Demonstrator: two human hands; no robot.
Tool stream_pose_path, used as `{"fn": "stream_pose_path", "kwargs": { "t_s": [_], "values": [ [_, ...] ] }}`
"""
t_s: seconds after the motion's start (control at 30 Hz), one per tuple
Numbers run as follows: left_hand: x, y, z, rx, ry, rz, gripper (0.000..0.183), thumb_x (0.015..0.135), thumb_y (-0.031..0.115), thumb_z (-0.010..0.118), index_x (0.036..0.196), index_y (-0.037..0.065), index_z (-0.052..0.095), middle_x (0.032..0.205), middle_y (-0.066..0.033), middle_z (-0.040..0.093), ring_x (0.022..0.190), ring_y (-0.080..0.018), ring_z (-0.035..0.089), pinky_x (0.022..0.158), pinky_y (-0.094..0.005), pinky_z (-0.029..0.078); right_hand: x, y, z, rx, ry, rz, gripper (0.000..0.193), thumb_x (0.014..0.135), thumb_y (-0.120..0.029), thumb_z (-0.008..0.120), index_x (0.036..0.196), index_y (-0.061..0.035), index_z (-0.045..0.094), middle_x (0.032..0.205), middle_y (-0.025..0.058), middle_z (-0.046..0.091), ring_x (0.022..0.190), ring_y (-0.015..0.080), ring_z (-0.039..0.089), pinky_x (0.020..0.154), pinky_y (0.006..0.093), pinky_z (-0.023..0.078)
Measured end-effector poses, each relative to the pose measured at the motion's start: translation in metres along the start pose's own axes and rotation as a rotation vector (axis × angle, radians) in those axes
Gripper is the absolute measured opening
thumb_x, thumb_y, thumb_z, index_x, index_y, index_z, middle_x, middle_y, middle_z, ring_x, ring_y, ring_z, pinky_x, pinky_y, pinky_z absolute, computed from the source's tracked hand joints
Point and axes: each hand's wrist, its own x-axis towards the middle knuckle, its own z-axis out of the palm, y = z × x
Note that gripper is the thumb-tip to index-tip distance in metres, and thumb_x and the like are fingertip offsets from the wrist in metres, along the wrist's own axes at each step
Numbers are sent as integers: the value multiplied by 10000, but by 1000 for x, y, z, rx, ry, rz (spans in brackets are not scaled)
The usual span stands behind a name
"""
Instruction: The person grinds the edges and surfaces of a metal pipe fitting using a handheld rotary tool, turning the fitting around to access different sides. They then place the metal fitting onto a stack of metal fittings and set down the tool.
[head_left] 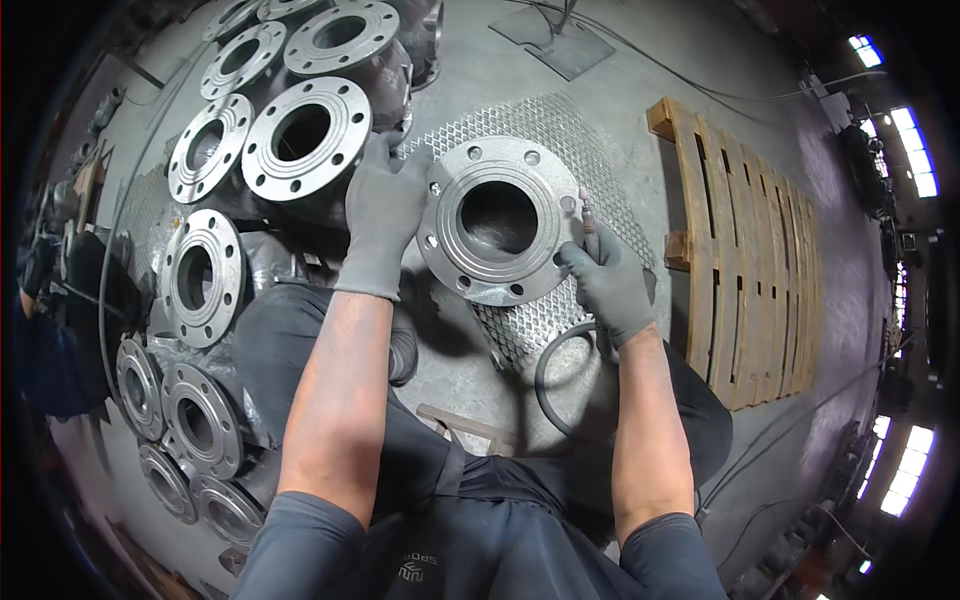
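A grey metal flanged fitting (463,262) stands in front of me, its round flange facing up, with a wide bore and bolt holes around it. My left hand (383,215), in a grey glove, is closed at the flange's left rim; its fingertips are hidden. On the right side, my gloved right hand (612,285) is wrapped round a slim handheld grinder (590,228), whose narrow tip points away from me beside the rim. A dark hose (543,378) loops below that hand. Under the fitting lies a diamond-patterned metal mesh sheet (600,165).
Several similar flanged fittings (255,150) crowd the left side, some close to my left arm. A wooden pallet (745,265) lies at the right. Farther off are a flat metal plate (580,55) and cables on the floor. At the far left a person in dark clothes (65,345) is partly visible.
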Motion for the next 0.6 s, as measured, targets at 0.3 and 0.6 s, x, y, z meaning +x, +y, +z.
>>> {"fn": "stream_pose_path", "kwargs": {
  "t_s": [0.3, 0.6],
  "values": [
    [-21, 43, 73, -69, -336, 170, 699, 1045, 601, 606, 1400, 3, 678, 1343, -283, 716, 1295, -428, 672, 1119, -476, 500, -29, 38, -49, -118, 24, -33, 336, 1012, -161, 740, 1292, 20, 701, 909, -5, 698, 759, 69, 585, 681, 268, 492],
    [-61, 83, 122, 38, -279, 234, 636, 1058, 620, 588, 1075, 8, 759, 1054, -280, 766, 1048, -472, 728, 939, -554, 542, -86, 67, -85, -107, 260, 107, 486, 1091, -268, 687, 1464, 36, 619, 1058, 84, 749, 825, 96, 693, 642, 267, 519]
  ]
}}
